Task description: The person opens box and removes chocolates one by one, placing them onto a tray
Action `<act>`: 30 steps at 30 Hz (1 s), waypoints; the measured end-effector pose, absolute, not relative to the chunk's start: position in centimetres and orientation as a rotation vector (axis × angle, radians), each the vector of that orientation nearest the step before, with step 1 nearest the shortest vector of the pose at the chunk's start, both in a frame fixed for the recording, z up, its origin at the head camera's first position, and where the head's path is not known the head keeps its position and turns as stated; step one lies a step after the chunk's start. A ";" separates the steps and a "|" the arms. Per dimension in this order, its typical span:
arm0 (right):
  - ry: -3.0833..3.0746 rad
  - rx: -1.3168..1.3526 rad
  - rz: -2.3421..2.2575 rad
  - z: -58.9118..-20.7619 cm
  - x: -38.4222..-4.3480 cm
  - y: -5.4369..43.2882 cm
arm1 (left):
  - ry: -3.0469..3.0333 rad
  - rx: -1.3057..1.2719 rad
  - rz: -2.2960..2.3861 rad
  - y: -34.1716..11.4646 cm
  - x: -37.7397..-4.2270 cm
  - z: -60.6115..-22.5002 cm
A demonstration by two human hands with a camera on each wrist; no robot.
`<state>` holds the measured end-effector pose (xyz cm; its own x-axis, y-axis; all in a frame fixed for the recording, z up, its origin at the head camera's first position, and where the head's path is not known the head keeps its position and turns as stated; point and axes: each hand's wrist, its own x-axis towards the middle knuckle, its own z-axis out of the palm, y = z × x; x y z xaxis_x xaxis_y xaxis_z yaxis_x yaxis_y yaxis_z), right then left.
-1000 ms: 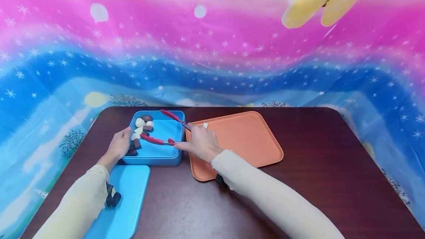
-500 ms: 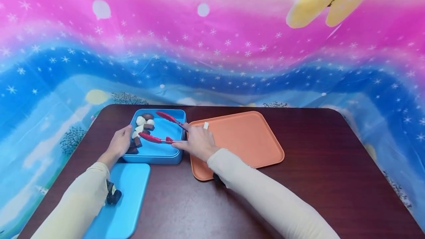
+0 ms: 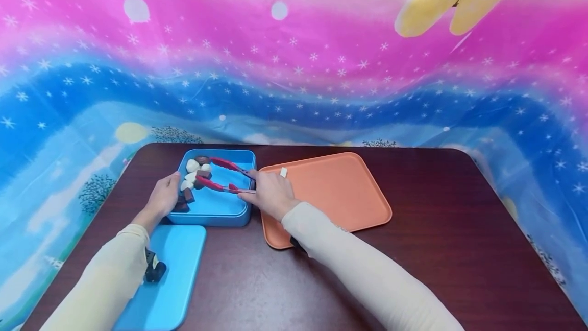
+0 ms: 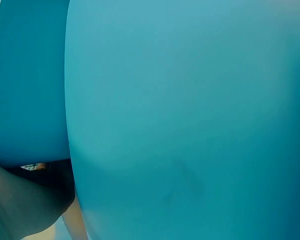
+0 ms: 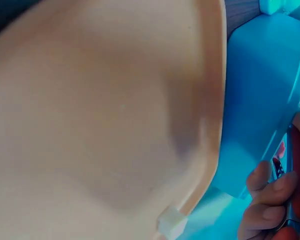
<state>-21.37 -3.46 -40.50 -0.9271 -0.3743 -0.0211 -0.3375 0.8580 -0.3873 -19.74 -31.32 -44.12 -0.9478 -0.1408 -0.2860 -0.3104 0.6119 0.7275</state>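
Now the right hand (image 3: 274, 194) grips one pair of tongs (image 3: 215, 186) over one blue box (image 3: 213, 219), arms apart, tips leftward, long axis left-to-right; the left hand (image 3: 163, 196) touches the box, grip unclear.

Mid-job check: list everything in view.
Table: one, brown, central
Box: one, blue, table's far left
Lid: one, blue, nearer than box
Tray: one, orange, right of box
Chocolate-like pieces: several, brown and white, in box
Block: one, white, tray's far left corner
Tongs: one, red and metal, over box
Backdrop: one, multicoloured, behind table
Sleeves: two, cream, foreground
Wrist cameras: two, black, by sleeves
Left hand: one, at box's left
Right hand: one, gripping tongs
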 end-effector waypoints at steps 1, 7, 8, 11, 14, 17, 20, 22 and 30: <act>2.941 -0.572 -0.569 -40.4 -21.4 -3.5 | 2.635 -0.372 1.249 -31.3 -19.7 -44.1; 2.960 -0.591 -0.482 -40.0 -21.5 -3.7 | 2.627 -0.370 1.265 -31.2 -19.8 -44.0; 2.958 -0.584 -0.471 -40.0 -21.5 -3.8 | 2.624 -0.368 1.270 -31.1 -19.8 -44.0; 2.950 -0.576 -0.431 -39.9 -21.5 -3.9 | 2.631 -0.363 1.267 -31.1 -19.8 -44.2; 2.945 -0.583 -0.403 -39.8 -21.5 -4.1 | 2.658 -0.358 1.253 -31.3 -19.7 -44.2; 2.945 -0.603 -0.384 -39.7 -21.5 -4.2 | 2.672 -0.353 1.244 -31.4 -19.7 -44.2; 2.951 -0.628 -0.361 -39.6 -21.5 -4.3 | 2.636 -0.356 1.271 -31.3 -19.7 -44.2; 2.951 -0.642 -0.352 -39.6 -21.5 -4.3 | 2.613 -0.358 1.289 -31.2 -19.7 -44.1; 2.939 -0.658 -0.264 -39.3 -21.3 -4.9 | 2.628 -0.368 1.259 -31.4 -19.8 -44.1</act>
<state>-21.34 -4.91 -39.32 -0.8986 -0.4320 -0.0772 -0.4113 0.8904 -0.1950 -19.77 -31.39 -44.07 -0.9483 -0.1347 -0.2875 -0.3084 0.6053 0.7338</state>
